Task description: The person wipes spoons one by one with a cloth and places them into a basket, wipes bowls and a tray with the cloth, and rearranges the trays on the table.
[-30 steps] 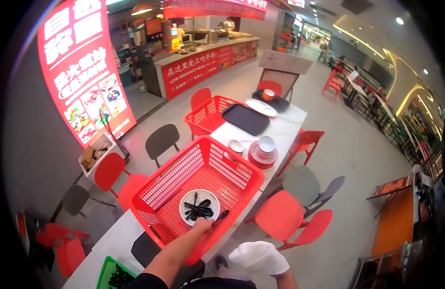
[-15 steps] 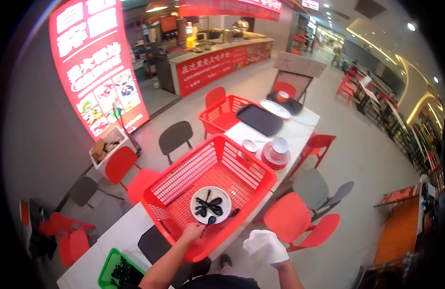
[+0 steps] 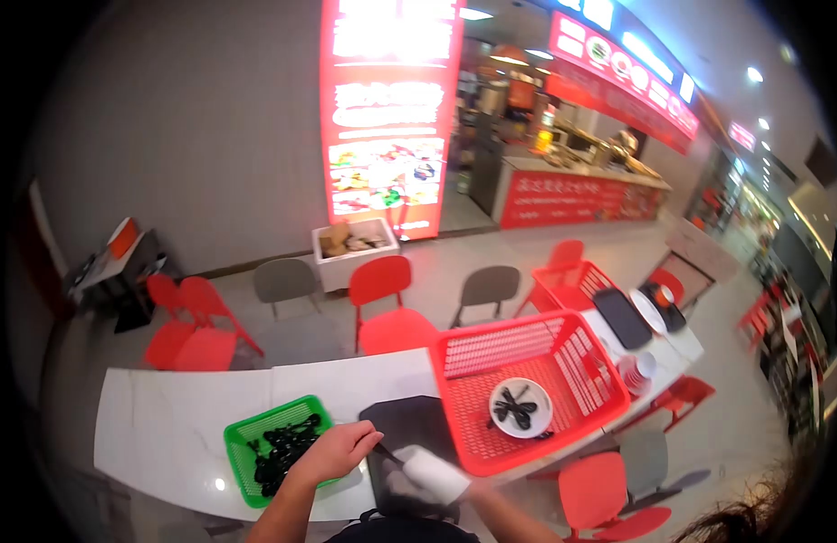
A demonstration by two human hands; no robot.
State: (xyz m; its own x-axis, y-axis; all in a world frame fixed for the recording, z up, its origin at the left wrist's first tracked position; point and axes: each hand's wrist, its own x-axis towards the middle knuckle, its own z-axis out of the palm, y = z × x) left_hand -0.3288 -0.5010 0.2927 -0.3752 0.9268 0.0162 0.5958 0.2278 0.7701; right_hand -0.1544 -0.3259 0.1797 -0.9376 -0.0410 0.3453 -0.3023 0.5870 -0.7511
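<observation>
My left hand point(image 3: 341, 450) grips the end of a dark spoon point(image 3: 388, 454) over a black tray point(image 3: 407, 418). Beside it, my right hand is wrapped in a white cloth point(image 3: 434, 472), which meets the spoon's other end; its fingers are hidden. Left of my hands, a green basket point(image 3: 240, 463) holds several black spoons point(image 3: 287, 451). To the right stands a large red basket point(image 3: 463, 389). Inside it a white bowl point(image 3: 541, 404) carries several black spoons point(image 3: 513, 409), and another dark utensil lies beside the bowl.
Pink and white stacked dishes point(image 3: 637, 369) stand right of the red basket. Farther along are a dark tray point(image 3: 621, 317), a white plate point(image 3: 647, 312) and a second red basket point(image 3: 577, 288). Red chairs point(image 3: 379, 281) and grey chairs point(image 3: 287, 282) line the table's far side.
My left hand has left the red basket with a spoon and moved left over the black tray. My right hand with the cloth has come up beside it. The view has turned left.
</observation>
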